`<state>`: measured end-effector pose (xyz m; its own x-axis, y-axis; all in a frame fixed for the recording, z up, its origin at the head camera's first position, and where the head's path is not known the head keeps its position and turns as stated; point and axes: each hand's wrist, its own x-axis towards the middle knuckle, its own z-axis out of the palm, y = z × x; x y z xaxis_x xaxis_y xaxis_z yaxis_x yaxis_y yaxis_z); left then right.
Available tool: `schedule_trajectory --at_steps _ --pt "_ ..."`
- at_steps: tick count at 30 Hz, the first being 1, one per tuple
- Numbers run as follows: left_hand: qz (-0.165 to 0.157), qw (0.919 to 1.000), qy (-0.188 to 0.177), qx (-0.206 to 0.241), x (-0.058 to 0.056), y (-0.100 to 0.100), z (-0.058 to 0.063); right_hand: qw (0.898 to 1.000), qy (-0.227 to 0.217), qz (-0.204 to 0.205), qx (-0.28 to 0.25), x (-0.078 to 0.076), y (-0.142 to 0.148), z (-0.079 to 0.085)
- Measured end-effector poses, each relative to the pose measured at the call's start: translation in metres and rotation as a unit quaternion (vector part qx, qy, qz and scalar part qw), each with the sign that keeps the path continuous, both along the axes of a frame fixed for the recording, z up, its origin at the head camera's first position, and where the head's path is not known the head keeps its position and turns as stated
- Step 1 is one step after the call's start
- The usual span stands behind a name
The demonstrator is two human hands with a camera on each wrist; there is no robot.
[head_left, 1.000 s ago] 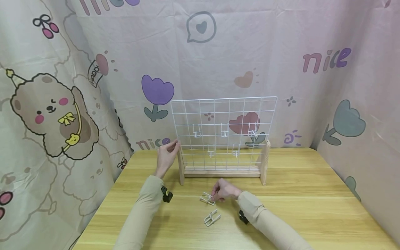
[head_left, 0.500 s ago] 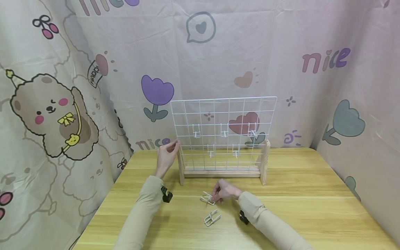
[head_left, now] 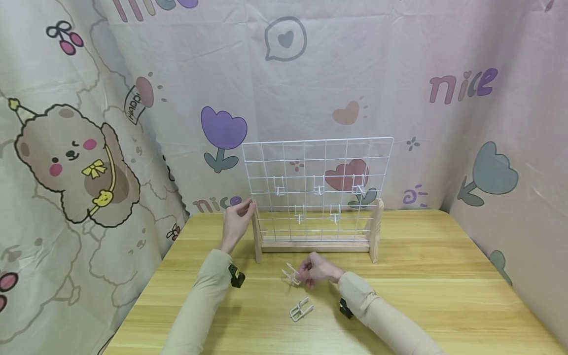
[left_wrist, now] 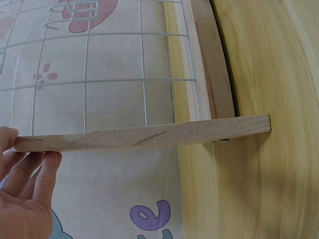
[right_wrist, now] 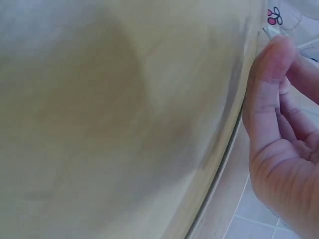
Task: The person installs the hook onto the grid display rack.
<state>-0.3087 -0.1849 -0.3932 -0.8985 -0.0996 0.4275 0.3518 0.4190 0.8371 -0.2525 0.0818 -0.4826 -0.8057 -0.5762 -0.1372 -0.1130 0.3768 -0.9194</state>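
My left hand [head_left: 235, 227] pinches the upper end of the left wooden upright [left_wrist: 144, 138] of a stand. That stand holds a white wire grid panel [head_left: 304, 160], and several white wire hooks hang on it in two rows. In front of the stand's wooden base bar [head_left: 315, 245], my right hand [head_left: 321, 269] pinches a white wire hook [head_left: 291, 276], whose prongs point left. Its fingers partly hide that hook, and only a sliver shows in the right wrist view. A second loose wire hook [head_left: 301, 310] lies on the table nearer to me.
The light wooden table [head_left: 443, 305] runs up to a printed curtain [head_left: 377, 59] behind the stand. More curtain hangs on both sides. The right wooden upright [head_left: 376, 231] stands past my right hand.
My right hand has moved slightly left and away from me, and the hook in its fingers has risen and shifted with it. My left hand stays on the upright.
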Motion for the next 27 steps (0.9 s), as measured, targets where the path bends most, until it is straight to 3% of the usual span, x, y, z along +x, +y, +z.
schedule_trajectory --at_steps 12,27 --pt "-0.001 1.0 -0.002 -0.006 0.0 -0.001 0.0 0.999 0.014 -0.036 -0.035 -0.004 -0.006 0.007" --pt "0.001 0.9999 0.001 -0.013 -0.001 0.0 -0.001 0.99 0.027 -0.046 -0.133 -0.008 -0.016 0.014"
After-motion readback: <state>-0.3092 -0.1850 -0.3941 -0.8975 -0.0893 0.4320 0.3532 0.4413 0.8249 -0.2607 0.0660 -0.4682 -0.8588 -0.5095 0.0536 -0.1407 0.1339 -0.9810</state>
